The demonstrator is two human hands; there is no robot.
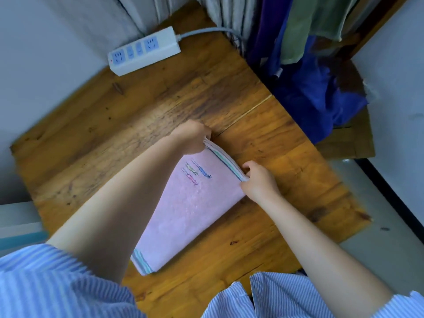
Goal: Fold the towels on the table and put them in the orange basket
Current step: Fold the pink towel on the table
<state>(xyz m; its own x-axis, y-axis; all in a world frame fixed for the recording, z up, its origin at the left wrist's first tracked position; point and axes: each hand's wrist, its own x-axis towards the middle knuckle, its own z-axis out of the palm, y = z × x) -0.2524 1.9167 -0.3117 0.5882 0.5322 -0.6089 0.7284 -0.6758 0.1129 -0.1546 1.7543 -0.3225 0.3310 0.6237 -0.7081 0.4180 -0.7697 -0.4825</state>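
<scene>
Head view: the pink towel [183, 210] lies on the tabletop [137, 115] in the middle of the frame. Its long axis runs diagonally, from the lower centre near the person's body up to the right of centre.

Hands. Both hands are at the towel's far short edge, the one toward the upper part of the frame. The left hand [191, 140] pinches the upper-left corner of that edge between thumb and curled fingers. The right hand [257, 180] pinches the lower-right corner of the same edge in the same way. The edge spans straight between the two grips and appears slightly raised off the wood.

Key relation. The rest of the towel extends from the hands back toward the person, so the free near end lies lower in the frame than both grips. Neither hand is clearly nearer to it. A fold along the long axis would probably draw the held edge down toward the near end.

Towel appearance. It is pale pink terry, apparently already doubled lengthwise. A band of coloured stripes runs along each short end. A small stitched motif in green, blue and pink sits just below the held edge.

No orange basket is in view.
</scene>
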